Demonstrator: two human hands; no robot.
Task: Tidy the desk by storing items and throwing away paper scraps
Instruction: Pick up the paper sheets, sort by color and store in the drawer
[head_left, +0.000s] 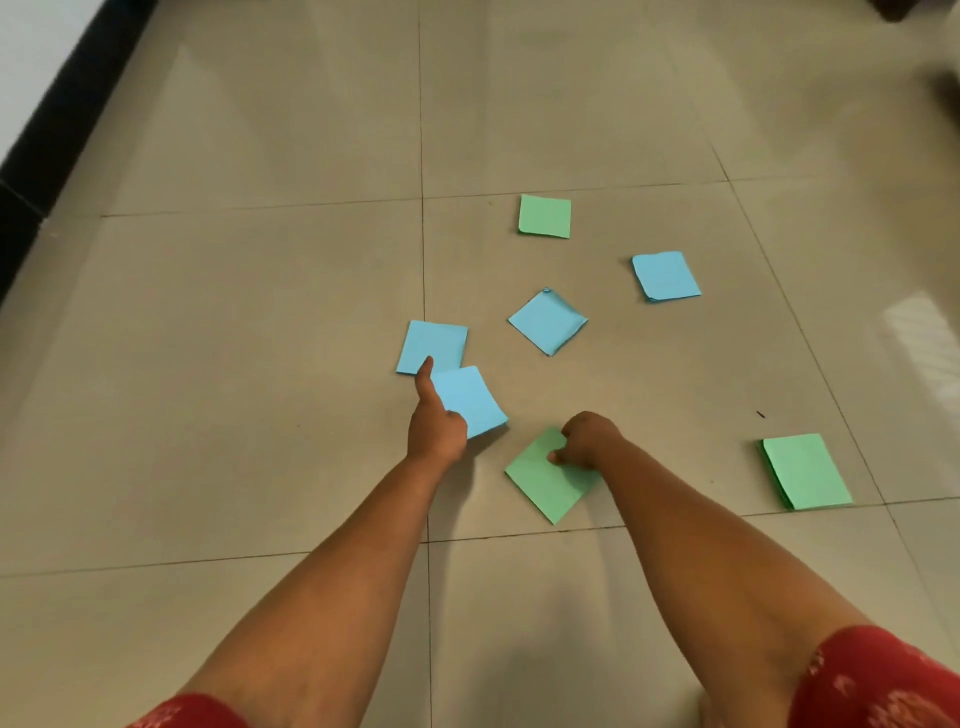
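Note:
Several square paper notes lie scattered on a beige tiled floor. My left hand (435, 421) holds a blue note (470, 399) between thumb and curled fingers, its index finger stretched out over another blue note (435, 344). My right hand (587, 437) pinches a green note (540, 480) that lies just below it. Farther off lie a tilted blue note (547, 322), a blue note (666, 276) at the right, a green note (545, 216) at the back, and a small green stack (805, 472) at the right.
A dark skirting board (57, 140) runs along the left edge below a white wall. Dark grout lines cross the floor (260, 312). A small dark speck (761, 414) lies near the green stack. Red sleeves show at the bottom corners.

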